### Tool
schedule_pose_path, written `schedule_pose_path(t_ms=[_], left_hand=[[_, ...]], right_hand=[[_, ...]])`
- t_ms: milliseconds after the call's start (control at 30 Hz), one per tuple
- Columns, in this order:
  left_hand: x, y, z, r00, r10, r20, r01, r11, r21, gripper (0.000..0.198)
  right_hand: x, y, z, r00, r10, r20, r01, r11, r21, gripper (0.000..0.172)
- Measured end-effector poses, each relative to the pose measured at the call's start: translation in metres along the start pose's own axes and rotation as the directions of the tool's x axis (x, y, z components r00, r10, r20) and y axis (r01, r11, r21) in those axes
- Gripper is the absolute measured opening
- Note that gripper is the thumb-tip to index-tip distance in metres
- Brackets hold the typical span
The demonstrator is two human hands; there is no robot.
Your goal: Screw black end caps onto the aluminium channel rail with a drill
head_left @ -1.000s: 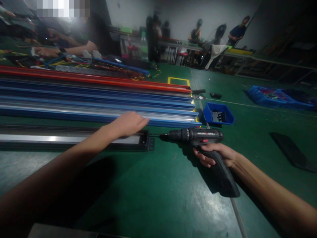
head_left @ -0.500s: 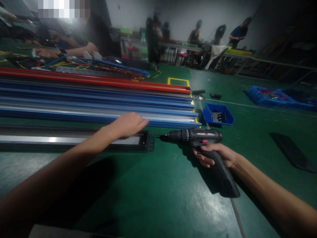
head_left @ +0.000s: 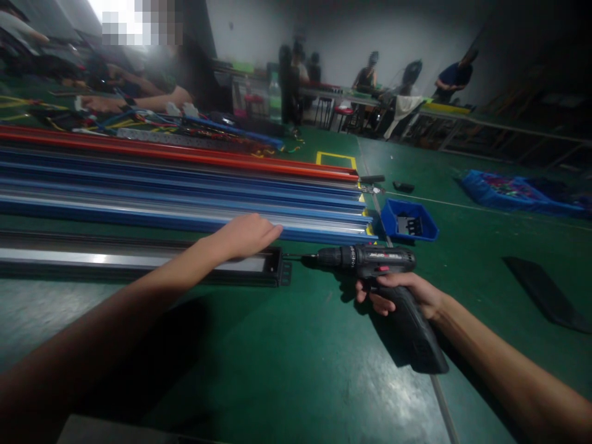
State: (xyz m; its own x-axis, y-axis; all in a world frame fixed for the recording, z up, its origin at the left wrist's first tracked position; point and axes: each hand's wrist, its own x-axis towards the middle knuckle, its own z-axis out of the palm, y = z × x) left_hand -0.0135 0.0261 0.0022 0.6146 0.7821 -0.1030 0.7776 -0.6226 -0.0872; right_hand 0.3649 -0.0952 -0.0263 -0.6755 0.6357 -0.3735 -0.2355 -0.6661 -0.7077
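Observation:
In the head view, my right hand is wrapped round the grip of a black cordless drill, with the forefinger side by its trigger. The drill lies level, and its long bit points left, reaching the end plate of a long black metal profile. Near that same end, my left hand is closed over the profile's far edge; the fingertips are hidden behind it. Inside the profile runs a pale, shiny strip. Whether the bit sits in a screw is too small to tell.
Several blue profiles and a red one lie just beyond. A blue bin with small brackets stands right of their ends. A flat black piece lies at right. Across the profiles, a co-worker's hand is among wires.
The whole view has shifted slightly, so everything sits a little lower. Both hands keep their hold, and the drill stays against the profile's end.

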Motion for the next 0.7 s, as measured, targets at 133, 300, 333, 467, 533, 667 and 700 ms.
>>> schedule_pose_path(t_ms=[133, 300, 333, 467, 533, 667, 700], left_hand=[[0.0007, 0.0001, -0.0003, 1.000, 0.023, -0.013, -0.024, 1.000, -0.008, 0.064], [0.0017, 0.0010, -0.0012, 0.999, 0.037, -0.017, -0.037, 0.999, 0.000, 0.062], [0.0017, 0.0012, -0.0014, 0.999, 0.041, -0.015, -0.041, 0.999, 0.002, 0.061], [0.0011, 0.0017, -0.0023, 1.000, 0.025, -0.017, -0.026, 0.999, -0.020, 0.058], [0.0007, 0.0016, -0.0023, 1.000, 0.020, -0.022, -0.021, 1.000, -0.018, 0.060], [0.0005, 0.0005, -0.0014, 0.999, 0.036, -0.021, -0.036, 0.999, 0.015, 0.059], [0.0006, 0.0003, -0.0012, 0.999, 0.038, -0.020, -0.038, 0.999, 0.020, 0.058]], right_hand=[[-0.0001, 0.0002, -0.0012, 1.000, -0.011, 0.011, 0.011, 1.000, 0.018, 0.038], [-0.0003, 0.0019, -0.0029, 0.999, -0.022, -0.032, 0.023, 0.999, 0.030, 0.042], [-0.0004, 0.0022, -0.0030, 0.998, -0.030, -0.050, 0.031, 0.999, 0.030, 0.040], [0.0000, 0.0022, -0.0011, 0.994, -0.068, -0.082, 0.070, 0.997, 0.023, 0.036], [0.0011, 0.0020, 0.0007, 0.994, -0.084, -0.066, 0.086, 0.996, 0.022, 0.035], [0.0043, 0.0020, 0.0021, 0.996, -0.091, -0.022, 0.092, 0.995, 0.030, 0.032], [0.0051, 0.0021, 0.0016, 0.996, -0.090, -0.015, 0.090, 0.995, 0.033, 0.033]])
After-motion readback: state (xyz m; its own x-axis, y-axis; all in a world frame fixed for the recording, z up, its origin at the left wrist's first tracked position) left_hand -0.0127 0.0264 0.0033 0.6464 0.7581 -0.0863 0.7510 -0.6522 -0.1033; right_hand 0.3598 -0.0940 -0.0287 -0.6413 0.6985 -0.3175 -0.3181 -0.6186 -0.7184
